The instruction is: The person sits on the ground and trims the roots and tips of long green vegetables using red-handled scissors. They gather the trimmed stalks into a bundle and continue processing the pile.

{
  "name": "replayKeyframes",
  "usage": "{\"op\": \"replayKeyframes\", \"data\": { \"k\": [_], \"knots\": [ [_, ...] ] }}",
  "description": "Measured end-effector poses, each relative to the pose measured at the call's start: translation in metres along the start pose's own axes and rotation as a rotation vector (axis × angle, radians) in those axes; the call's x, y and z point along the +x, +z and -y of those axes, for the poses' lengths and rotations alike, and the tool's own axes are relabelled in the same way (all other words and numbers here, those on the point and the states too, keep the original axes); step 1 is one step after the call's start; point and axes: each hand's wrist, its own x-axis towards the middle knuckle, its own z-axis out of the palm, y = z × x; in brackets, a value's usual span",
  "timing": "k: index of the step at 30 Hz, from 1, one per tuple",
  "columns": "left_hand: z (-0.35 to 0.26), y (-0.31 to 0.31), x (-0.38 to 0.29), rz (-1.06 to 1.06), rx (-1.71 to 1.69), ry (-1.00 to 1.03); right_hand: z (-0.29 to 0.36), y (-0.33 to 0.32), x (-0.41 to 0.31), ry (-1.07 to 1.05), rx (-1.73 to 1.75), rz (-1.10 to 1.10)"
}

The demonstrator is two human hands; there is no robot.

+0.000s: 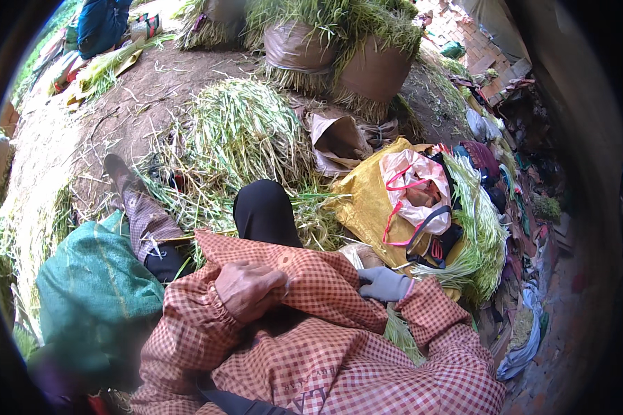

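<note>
My left hand (251, 290), bare, rests with curled fingers on the red checked apron (316, 270) over my lap. Whether it grips the cloth cannot be seen. On my right hand (387, 284) is a grey glove; its fingertips pass out of sight at the apron's edge. A few pale green stalks (402, 334) show just below that hand. To its upper right, a bundle of trimmed pale green stalks (472, 223) lies beside a yellow woven sack (361, 192). Ahead of my knee (265, 212) is a heap of loose, long-leaved green stalks (249, 129).
A green woven sack (98, 275) bulges at my left. On the yellow sack lie a pink-white plastic bag (415, 181) and a dark strap (420, 233). Large wrapped bundles of greens (376, 67) stand at the back. Bags and scraps (524, 321) litter the right side.
</note>
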Motion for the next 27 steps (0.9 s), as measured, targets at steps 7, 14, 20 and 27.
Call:
{"op": "replayKeyframes", "data": {
  "k": [7, 14, 20, 27],
  "knots": [
    [0.036, 0.071, 0.007, 0.043, -0.060, -0.038, -0.087, 0.039, -0.031, 0.217, -0.172, 0.175],
    [0.095, 0.033, -0.040, 0.387, -0.755, -0.534, -0.120, 0.019, 0.045, 0.272, -0.198, 0.254],
    [0.221, 0.004, -0.023, -0.465, -0.411, -0.716, 0.004, -0.074, 0.215, -0.075, 0.187, -0.155],
    [0.379, 0.067, 0.052, -0.103, 0.259, -0.870, 0.089, -0.029, 0.455, -0.188, 0.020, -0.272]
  ]
}}
